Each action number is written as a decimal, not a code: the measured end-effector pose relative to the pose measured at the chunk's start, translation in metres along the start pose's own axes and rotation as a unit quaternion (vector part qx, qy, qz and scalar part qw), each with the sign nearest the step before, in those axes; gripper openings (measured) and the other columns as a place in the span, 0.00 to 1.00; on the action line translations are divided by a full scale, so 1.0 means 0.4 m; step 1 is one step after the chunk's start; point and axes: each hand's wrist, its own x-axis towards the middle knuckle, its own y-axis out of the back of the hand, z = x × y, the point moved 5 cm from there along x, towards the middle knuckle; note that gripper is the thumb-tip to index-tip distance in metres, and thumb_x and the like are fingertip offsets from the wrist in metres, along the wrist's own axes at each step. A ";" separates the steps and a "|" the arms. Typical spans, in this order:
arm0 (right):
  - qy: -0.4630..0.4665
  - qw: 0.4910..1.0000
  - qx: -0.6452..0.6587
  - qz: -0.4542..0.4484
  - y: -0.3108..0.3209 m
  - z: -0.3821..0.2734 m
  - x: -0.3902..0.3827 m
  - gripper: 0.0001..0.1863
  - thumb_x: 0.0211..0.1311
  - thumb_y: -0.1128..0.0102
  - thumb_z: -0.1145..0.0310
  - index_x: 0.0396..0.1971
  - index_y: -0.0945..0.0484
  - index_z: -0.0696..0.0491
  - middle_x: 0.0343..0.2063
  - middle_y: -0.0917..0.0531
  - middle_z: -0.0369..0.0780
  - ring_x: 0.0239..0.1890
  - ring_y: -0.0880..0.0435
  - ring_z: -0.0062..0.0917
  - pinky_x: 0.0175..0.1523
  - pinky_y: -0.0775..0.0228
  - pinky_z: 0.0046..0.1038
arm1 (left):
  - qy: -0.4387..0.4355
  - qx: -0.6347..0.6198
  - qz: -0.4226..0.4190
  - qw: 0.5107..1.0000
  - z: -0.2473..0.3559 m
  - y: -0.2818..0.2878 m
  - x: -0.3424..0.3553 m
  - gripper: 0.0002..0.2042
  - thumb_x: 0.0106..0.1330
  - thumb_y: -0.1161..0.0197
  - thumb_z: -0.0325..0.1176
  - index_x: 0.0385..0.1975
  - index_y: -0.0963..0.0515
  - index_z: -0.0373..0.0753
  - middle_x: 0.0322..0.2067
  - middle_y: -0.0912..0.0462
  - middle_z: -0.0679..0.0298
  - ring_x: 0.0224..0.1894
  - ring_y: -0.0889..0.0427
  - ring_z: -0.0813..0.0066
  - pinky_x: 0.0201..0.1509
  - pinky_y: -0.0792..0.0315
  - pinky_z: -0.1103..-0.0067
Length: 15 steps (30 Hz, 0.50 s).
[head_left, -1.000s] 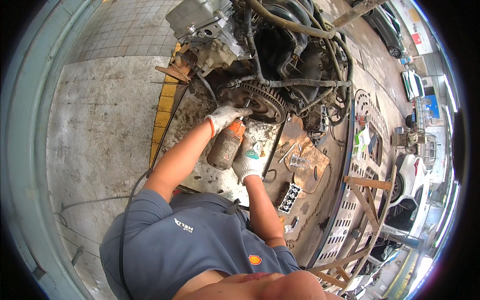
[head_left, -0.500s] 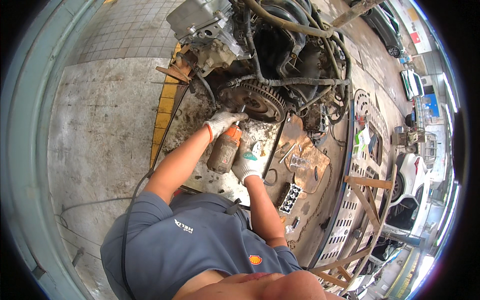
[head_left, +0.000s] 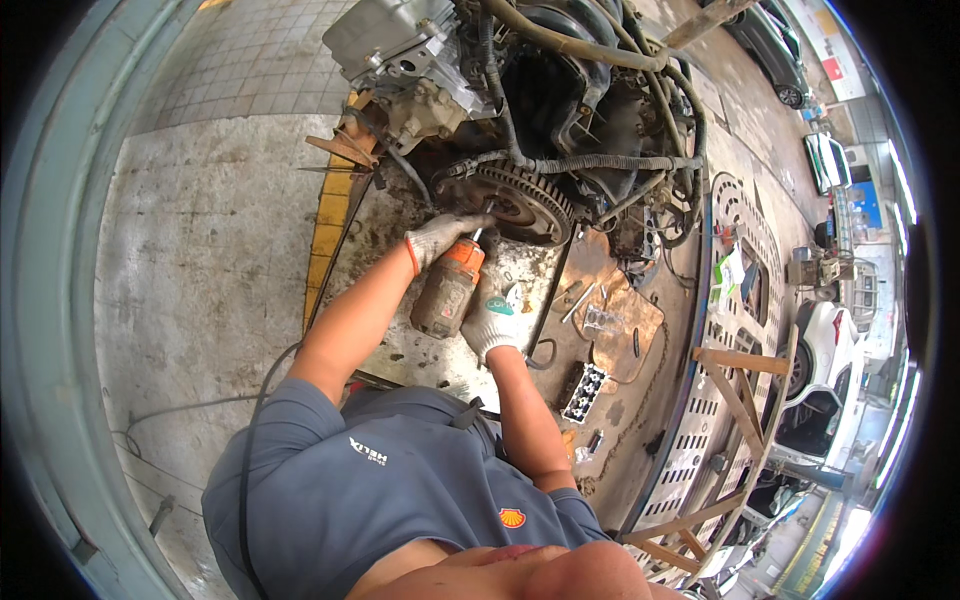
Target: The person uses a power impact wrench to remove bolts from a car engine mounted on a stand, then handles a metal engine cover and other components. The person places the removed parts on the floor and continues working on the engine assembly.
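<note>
A worn orange and dark grey impact wrench (head_left: 443, 298) points up at the toothed flywheel (head_left: 535, 195) on the engine. My left hand (head_left: 445, 237), in a whitish work glove with an orange cuff, is closed round the slim shaft at the wrench's nose, beside the flywheel's face. My right hand (head_left: 492, 318), in a white glove with a green patch, grips the wrench from its right side; the tool's body hides some of the fingers. The shaft's tip reaches the flywheel near its middle bolts, but whether it sits on a bolt cannot be made out.
The engine (head_left: 570, 110) with hoses hangs over the bench ahead. A cylinder-head-like metal part (head_left: 583, 392) and small tools lie at right on stained cardboard (head_left: 615, 340). A wooden frame (head_left: 740, 362) stands farther right. A black hose (head_left: 262, 410) runs past my left arm.
The impact wrench and both hands have shifted slightly up and toward the flywheel, so less of the shaft shows. Both hands keep their hold.
</note>
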 end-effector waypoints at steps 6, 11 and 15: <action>0.004 0.999 -0.052 0.006 0.022 -0.002 0.001 0.42 0.56 0.35 0.67 0.72 0.42 0.55 0.50 0.18 0.59 0.53 0.18 0.54 0.60 0.27 0.44 | -0.001 0.100 0.003 0.995 0.028 -0.026 -0.014 0.22 0.69 0.34 0.49 0.56 0.16 0.42 0.57 0.15 0.65 0.60 0.20 0.77 0.67 0.31 0.78; 0.016 1.000 -0.021 0.014 -0.001 0.011 -0.027 0.45 0.55 0.35 0.66 0.73 0.45 0.54 0.48 0.17 0.59 0.51 0.17 0.53 0.59 0.26 0.44 | 0.011 0.124 0.023 0.992 -0.046 -0.006 0.024 0.22 0.68 0.33 0.50 0.52 0.14 0.40 0.50 0.12 0.64 0.50 0.17 0.78 0.60 0.27 0.78; -0.032 0.998 0.018 -0.044 -0.011 0.042 -0.021 0.45 0.54 0.31 0.63 0.71 0.42 0.54 0.52 0.19 0.59 0.56 0.20 0.53 0.59 0.27 0.43 | -0.014 0.188 0.039 0.981 -0.059 -0.016 0.046 0.21 0.68 0.32 0.48 0.53 0.15 0.39 0.50 0.13 0.62 0.49 0.17 0.76 0.61 0.28 0.78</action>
